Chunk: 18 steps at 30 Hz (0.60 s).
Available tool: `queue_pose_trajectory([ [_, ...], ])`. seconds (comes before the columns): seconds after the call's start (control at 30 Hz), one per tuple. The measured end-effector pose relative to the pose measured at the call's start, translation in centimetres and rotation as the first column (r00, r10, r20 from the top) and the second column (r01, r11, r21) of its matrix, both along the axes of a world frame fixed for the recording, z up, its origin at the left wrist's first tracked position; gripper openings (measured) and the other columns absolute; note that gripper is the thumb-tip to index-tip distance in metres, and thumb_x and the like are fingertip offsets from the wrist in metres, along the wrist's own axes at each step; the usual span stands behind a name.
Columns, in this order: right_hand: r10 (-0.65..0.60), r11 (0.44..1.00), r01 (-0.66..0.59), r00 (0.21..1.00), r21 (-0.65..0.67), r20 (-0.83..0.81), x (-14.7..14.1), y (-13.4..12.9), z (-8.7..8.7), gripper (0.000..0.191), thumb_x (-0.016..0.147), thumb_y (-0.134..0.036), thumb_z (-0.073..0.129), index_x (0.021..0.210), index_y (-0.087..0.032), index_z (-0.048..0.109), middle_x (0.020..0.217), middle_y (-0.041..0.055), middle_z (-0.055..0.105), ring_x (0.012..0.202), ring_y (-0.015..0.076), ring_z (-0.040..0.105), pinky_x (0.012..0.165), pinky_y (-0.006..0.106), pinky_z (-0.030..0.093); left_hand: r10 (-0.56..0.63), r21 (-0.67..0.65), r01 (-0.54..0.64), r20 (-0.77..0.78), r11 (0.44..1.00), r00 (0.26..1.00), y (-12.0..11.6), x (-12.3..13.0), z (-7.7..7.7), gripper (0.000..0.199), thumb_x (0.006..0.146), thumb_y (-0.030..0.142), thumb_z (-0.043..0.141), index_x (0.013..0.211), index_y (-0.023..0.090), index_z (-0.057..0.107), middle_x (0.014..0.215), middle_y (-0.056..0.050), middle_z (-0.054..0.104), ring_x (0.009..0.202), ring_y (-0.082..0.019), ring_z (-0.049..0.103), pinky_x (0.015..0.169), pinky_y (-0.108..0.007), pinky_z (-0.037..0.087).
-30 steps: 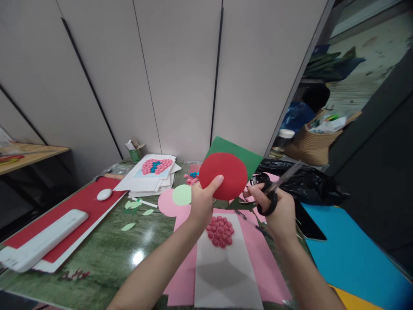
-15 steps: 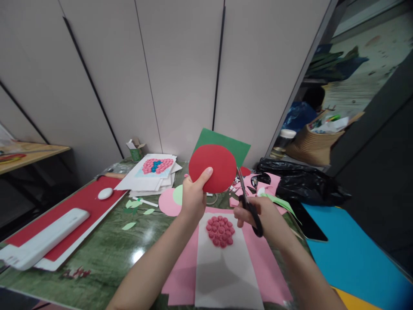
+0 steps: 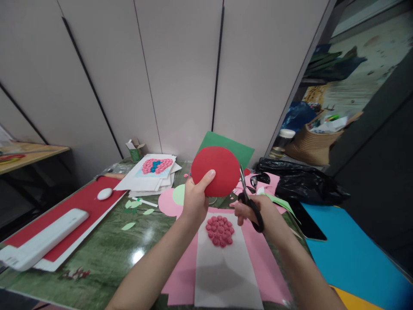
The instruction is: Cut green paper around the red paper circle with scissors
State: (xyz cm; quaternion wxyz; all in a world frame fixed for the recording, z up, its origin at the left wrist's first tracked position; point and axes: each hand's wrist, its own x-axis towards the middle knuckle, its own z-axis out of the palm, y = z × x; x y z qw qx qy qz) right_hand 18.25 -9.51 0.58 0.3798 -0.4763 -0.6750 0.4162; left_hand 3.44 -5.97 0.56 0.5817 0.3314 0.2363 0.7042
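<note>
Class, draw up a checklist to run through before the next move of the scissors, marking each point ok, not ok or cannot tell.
1. Left hand holding the red paper disc, thumb on its front: ok.
2. Green paper sheet showing behind the disc: ok, its top and right side stick out.
3. Scissors in the right hand: ok.
4. Left thumb away from the blades: ok.
5. Left fingertips behind the paper away from the blades: cannot tell, hidden.
6. Table behind the scissors uncluttered: not ok, pink paper scraps lie there.
</note>
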Motion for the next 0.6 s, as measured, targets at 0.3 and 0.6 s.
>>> queue_pose_trajectory([
  [0.3,-0.018,1.0,0.019,0.999,0.024,-0.031,0.1,-0.1,0.5,0.03,0.076,-0.038,0.057,0.058,-0.014,0.058,0.053,0.0038,0.061,0.051,0.0147,0.054,0.05,0.026,0.04,-0.005,0.032,0.009,-0.131,0.999,0.991,-0.3,0.0,-0.2,0.024,0.067,0.026,0.069,0.087,0.013,0.067,0.094,-0.009,0.069,0.085,-0.022,0.064,0.075,-0.032,0.051],
  [0.6,-0.072,0.997,0.072,0.997,-0.001,0.019,0.2,-0.5,1.0,0.03,0.075,-0.039,0.057,0.056,-0.015,0.057,0.056,0.0043,0.062,0.057,0.017,0.057,0.053,0.026,0.04,0.16,0.104,-0.138,-0.254,0.985,0.954,-0.5,-0.4,-0.2,0.019,0.065,0.028,0.07,0.076,0.013,0.067,0.079,-0.006,0.068,0.074,-0.018,0.062,0.069,-0.03,0.05],
])
